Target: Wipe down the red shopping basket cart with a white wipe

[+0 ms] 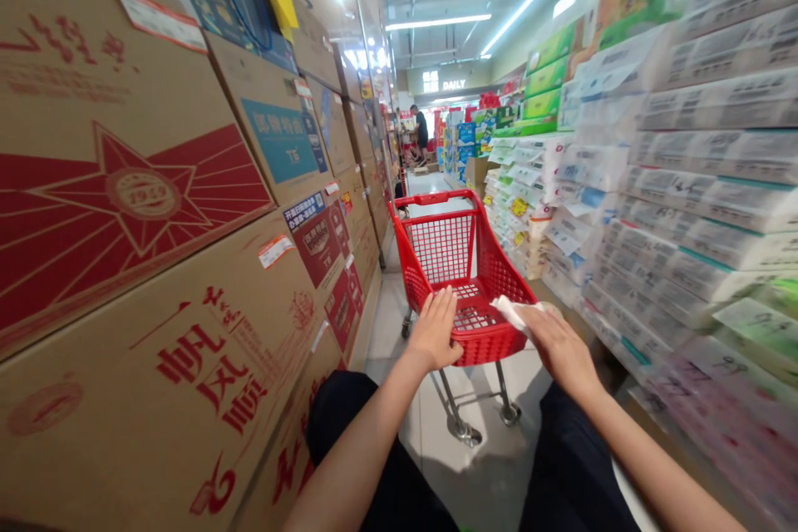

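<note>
A red plastic shopping cart (492,345) stands upright on the tiled floor between my knees and the aisle beyond. My left hand (437,331) lies at the near left rim of its basket, fingers stretched forward and the thumb apart, with nothing in it. My right hand (557,341) is at the near right corner, its fingers over a crumpled white cloth or tissue (512,313) that sticks out to the left above the rim. The underside of the right hand is hidden. The basket shows a bare red grid bottom.
Stacked cardboard boxes (81,307) wall the left side. Piles of white packaged tissue (704,174) line the right, close to my right arm. A person in dark clothes (422,133) stands far down the aisle, near more stacked goods (466,141).
</note>
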Tool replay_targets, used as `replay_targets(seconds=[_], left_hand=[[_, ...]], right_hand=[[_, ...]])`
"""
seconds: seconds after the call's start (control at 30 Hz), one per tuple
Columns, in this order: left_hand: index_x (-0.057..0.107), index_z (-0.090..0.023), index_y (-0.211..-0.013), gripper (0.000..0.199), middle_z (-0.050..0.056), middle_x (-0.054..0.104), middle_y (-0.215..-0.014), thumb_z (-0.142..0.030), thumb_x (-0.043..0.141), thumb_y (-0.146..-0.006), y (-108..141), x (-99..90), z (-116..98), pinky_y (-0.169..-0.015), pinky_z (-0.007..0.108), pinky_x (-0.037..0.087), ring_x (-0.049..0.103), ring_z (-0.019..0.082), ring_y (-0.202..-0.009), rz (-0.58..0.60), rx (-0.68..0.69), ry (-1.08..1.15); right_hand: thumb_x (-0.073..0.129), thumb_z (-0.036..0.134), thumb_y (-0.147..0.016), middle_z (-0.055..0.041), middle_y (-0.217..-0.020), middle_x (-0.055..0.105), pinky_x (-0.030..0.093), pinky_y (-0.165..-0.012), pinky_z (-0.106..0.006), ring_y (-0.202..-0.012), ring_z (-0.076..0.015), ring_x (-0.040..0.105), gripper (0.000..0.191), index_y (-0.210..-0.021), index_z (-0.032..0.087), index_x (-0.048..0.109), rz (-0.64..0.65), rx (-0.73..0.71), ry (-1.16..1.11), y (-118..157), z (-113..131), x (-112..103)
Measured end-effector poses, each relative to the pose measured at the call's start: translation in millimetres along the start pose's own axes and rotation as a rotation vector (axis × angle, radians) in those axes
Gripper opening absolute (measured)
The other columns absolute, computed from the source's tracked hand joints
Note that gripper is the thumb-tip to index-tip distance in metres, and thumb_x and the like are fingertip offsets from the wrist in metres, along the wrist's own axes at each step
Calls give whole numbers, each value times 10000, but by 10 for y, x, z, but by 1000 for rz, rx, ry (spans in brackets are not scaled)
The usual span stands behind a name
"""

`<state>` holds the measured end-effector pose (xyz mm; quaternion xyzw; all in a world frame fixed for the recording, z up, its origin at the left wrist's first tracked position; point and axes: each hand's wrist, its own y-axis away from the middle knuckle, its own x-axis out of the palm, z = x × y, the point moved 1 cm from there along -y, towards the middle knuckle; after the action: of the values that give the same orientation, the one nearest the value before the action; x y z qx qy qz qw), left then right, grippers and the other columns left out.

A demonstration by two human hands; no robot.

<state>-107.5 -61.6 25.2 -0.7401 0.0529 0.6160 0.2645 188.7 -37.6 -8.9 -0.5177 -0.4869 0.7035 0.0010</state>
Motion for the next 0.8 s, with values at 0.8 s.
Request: replay_targets(seconds=[0.8], left_hand=[[165, -136, -1650, 963, 111, 164, -1725, -512, 606, -881, 13, 103, -252, -1299, 570, 24, 49, 354, -1596, -51, -45, -65]], right_hand=[[407, 287, -1048, -89, -1173, 738, 449, -1111, -467, -1131, -246, 667, 338, -1233, 217, 681, 11, 52, -114, -205, 61, -58]])
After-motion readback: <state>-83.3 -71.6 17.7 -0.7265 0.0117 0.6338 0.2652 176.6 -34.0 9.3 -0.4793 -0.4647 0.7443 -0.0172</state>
